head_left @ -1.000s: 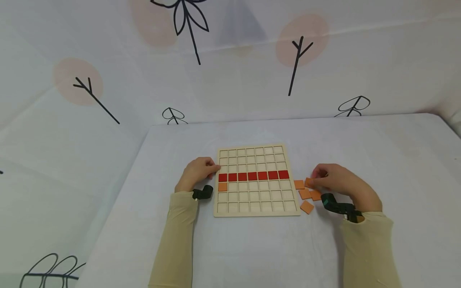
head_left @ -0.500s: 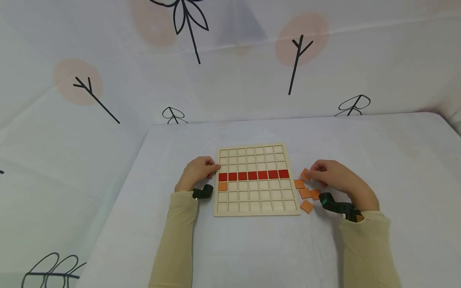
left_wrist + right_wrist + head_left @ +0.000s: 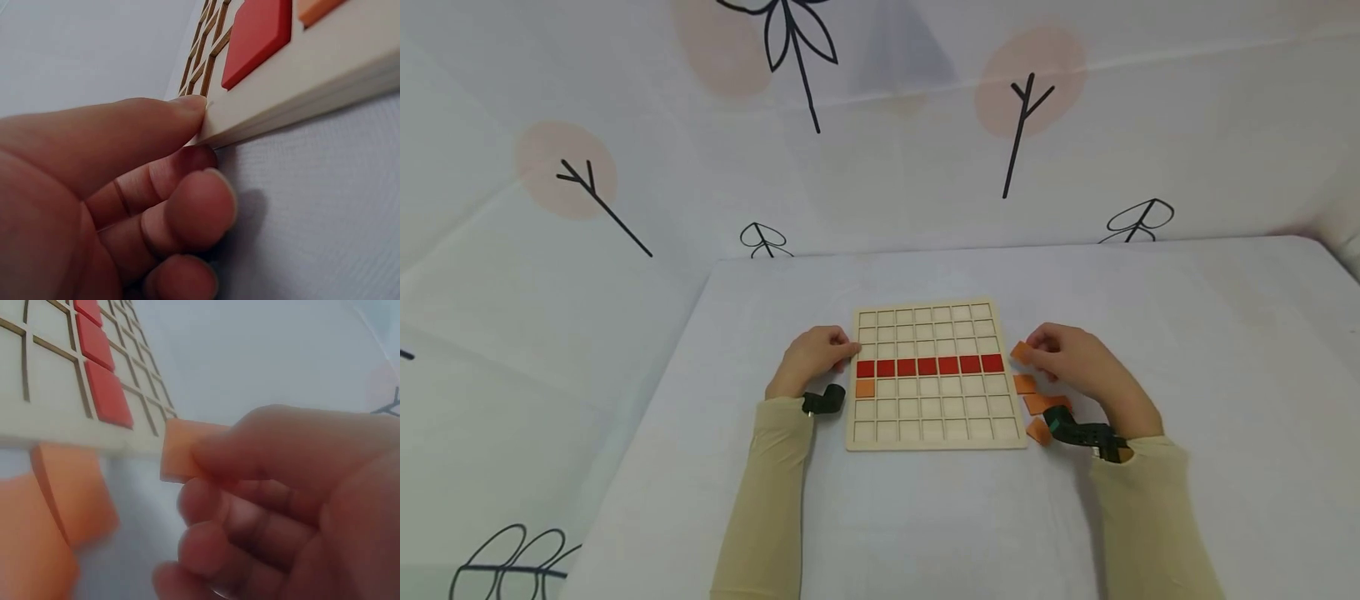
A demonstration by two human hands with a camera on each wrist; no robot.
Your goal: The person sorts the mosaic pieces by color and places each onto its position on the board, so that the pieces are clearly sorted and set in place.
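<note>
A pale wooden grid board (image 3: 936,445) lies on the table, with a full row of red tiles (image 3: 927,366) across its middle. One orange tile (image 3: 865,388) sits in the leftmost cell just below that row. My left hand (image 3: 812,358) pinches the board's left edge, thumb on top and index finger against the side, as the left wrist view shows. Off the board's right edge, my right hand (image 3: 1078,358) pinches a loose orange tile (image 3: 178,447) between thumb and index finger, raised above the table. The other fingers curl beneath it.
Several more orange tiles (image 3: 1025,384) lie loose on the white cloth right of the board, partly under the right wrist's black camera mount (image 3: 1082,432). A patterned cloth wall (image 3: 887,167) rises behind the table.
My right hand has lifted an orange tile from the loose group and moved left and away from me, toward the board's right edge. The left hand stays in place.
</note>
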